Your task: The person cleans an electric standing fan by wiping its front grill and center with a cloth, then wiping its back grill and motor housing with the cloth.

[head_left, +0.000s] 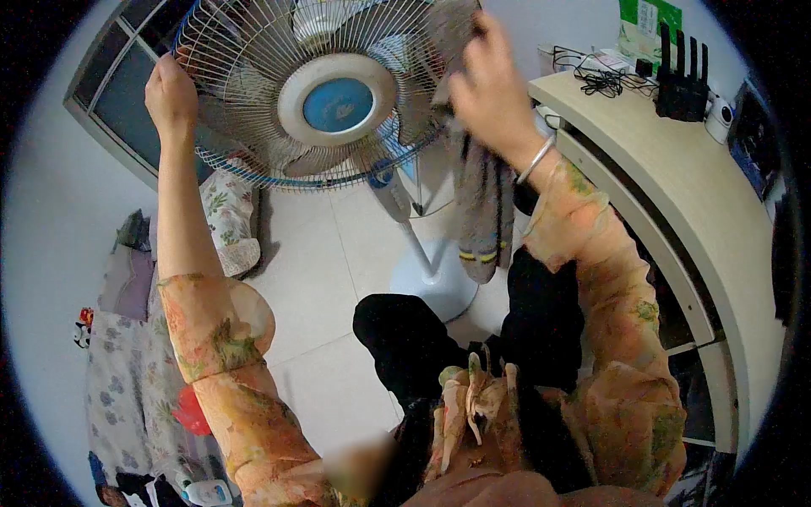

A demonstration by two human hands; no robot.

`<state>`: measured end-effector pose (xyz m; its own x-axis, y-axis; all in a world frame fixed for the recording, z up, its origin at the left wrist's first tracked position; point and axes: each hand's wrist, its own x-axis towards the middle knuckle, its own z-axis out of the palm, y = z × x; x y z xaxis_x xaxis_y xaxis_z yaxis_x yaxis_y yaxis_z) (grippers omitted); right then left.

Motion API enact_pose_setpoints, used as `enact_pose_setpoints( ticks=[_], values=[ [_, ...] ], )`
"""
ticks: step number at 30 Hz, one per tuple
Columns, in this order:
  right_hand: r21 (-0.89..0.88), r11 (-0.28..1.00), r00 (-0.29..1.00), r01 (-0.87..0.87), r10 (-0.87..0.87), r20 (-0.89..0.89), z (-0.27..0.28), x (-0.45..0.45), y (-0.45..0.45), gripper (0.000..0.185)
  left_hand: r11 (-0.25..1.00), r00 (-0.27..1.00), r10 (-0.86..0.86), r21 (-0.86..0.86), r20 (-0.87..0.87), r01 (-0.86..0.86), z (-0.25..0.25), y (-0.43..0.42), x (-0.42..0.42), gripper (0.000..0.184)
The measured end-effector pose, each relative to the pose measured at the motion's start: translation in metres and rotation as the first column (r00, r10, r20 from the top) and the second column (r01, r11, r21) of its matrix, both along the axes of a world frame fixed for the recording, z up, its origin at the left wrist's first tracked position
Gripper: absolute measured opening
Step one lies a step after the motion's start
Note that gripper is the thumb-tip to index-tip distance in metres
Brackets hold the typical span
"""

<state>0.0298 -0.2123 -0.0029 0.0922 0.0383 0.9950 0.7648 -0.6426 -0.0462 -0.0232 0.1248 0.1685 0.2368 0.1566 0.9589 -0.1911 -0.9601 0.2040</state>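
A standing fan (337, 105) with a wire cage and a blue-and-white centre fills the top middle of the head view. My left hand (171, 95) is closed around the left rim of its cage. At the right rim, my right hand (494, 89) grips a grey-brown cloth (481, 194) and presses part of it against the cage. The rest of the cloth hangs down, with yellow stripes near its lower end. Below the cage, the fan's pole runs down to a round white base (435, 283) on the floor. Fingertips of my right hand are partly blurred.
On the right stands a pale desk (676, 194) with a black router (683, 84), a small white camera (720, 118) and tangled black cables (604, 78). A bed with a flowered sheet (127, 380) lies at the left. Tiled floor (312, 253) shows between.
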Motion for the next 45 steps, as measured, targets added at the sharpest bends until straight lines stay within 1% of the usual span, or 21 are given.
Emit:
enact_pose_setpoints(
  ticks=[1,3,6,9,12,15,16,19,20,21,24,27,28,31,32,33,35,39,41,42,45],
  values=[
    [0.055,0.998,0.999,0.022,-0.023,0.024,0.008,0.008,-0.011,0.032,0.999,1.000,-0.029,-0.027,-0.004,0.029,0.000,-0.003,-0.001,0.047],
    [0.076,0.996,0.977,-0.035,0.050,-0.209,0.029,0.006,-0.032,0.033,0.992,0.996,-0.091,-0.085,-0.008,0.090,-0.001,-0.009,-0.003,0.047],
    [0.048,0.993,0.965,-0.109,0.117,-0.233,0.044,0.023,-0.040,0.034,0.992,0.998,-0.050,-0.116,-0.049,0.044,0.002,-0.006,-0.001,0.048],
    [0.008,0.999,0.995,0.037,-0.036,-0.095,0.043,0.020,-0.027,0.031,0.996,0.999,-0.043,-0.079,-0.010,0.042,0.001,-0.005,-0.001,0.048],
    [-0.066,0.998,0.992,0.016,-0.024,-0.120,0.038,0.009,-0.019,0.029,0.996,0.999,-0.022,-0.087,0.023,0.024,0.000,0.000,0.000,0.048],
    [-0.189,0.982,0.995,-0.002,-0.018,-0.101,0.029,-0.008,-0.007,0.031,0.986,0.995,-0.098,-0.135,0.003,0.097,0.000,0.006,0.002,0.048],
    [-0.203,0.979,0.994,-0.012,-0.010,-0.105,0.027,-0.009,-0.003,0.036,0.988,0.996,-0.084,-0.130,-0.007,0.082,0.001,0.005,0.001,0.048],
    [-0.172,0.982,0.996,0.078,-0.070,0.053,0.013,-0.002,0.008,0.024,0.992,0.999,-0.046,-0.122,-0.028,0.042,0.000,0.003,-0.002,0.048],
    [-0.138,0.986,0.992,0.093,-0.080,0.096,0.011,0.000,0.010,0.024,0.992,0.999,-0.039,-0.122,-0.030,0.035,-0.001,0.004,-0.003,0.049],
    [-0.186,0.979,0.993,0.079,-0.060,0.105,0.010,0.000,0.010,0.025,0.992,0.999,-0.032,-0.123,-0.035,0.028,-0.002,0.004,-0.003,0.049],
    [-0.319,0.947,0.995,0.024,0.010,0.103,0.002,-0.010,0.015,0.027,0.991,0.996,-0.083,-0.108,-0.016,0.081,-0.003,-0.003,-0.005,0.048],
    [-0.360,0.930,0.990,-0.076,0.114,0.083,-0.008,-0.018,0.024,0.023,0.990,0.995,-0.101,-0.101,-0.010,0.099,-0.002,-0.011,-0.009,0.047],
    [-0.334,0.942,0.994,-0.036,0.068,0.084,-0.006,-0.023,0.021,0.023,0.991,0.997,-0.079,-0.109,-0.012,0.077,-0.002,-0.011,-0.009,0.047],
    [-0.074,0.996,0.999,0.041,-0.043,-0.022,-0.010,-0.001,0.006,0.022,0.992,1.000,-0.031,-0.123,-0.003,0.030,0.000,-0.007,-0.006,0.048],
    [0.034,0.999,1.000,0.014,-0.013,-0.013,-0.007,0.008,-0.002,0.026,0.993,1.000,-0.029,-0.117,0.004,0.029,-0.001,-0.006,-0.005,0.048],
    [-0.052,0.978,0.978,0.201,-0.197,0.065,0.000,0.016,-0.014,0.030,0.994,1.000,-0.027,-0.110,0.009,0.028,0.000,-0.006,-0.004,0.048],
    [0.072,0.997,0.999,0.029,-0.026,-0.044,0.004,0.040,-0.027,0.036,0.989,0.998,-0.055,-0.138,-0.007,0.053,0.000,-0.003,-0.003,0.048],
    [0.083,0.996,0.983,0.021,-0.006,-0.182,0.014,0.045,-0.033,0.038,0.982,0.993,-0.117,-0.147,0.000,0.116,-0.003,-0.014,-0.007,0.047],
    [0.127,0.992,0.971,-0.011,0.041,-0.235,0.016,0.029,-0.026,0.036,0.988,0.997,-0.076,-0.136,-0.004,0.074,-0.002,-0.009,-0.005,0.048],
    [0.106,0.994,0.979,0.018,0.004,-0.203,0.012,0.029,-0.022,0.035,0.990,0.998,-0.055,-0.129,-0.005,0.054,-0.001,-0.008,-0.005,0.048],
    [0.059,0.994,0.989,0.089,-0.082,-0.120,0.000,0.029,-0.010,0.034,0.980,0.991,-0.136,-0.148,-0.003,0.134,-0.003,-0.007,-0.004,0.048]
  ],
)
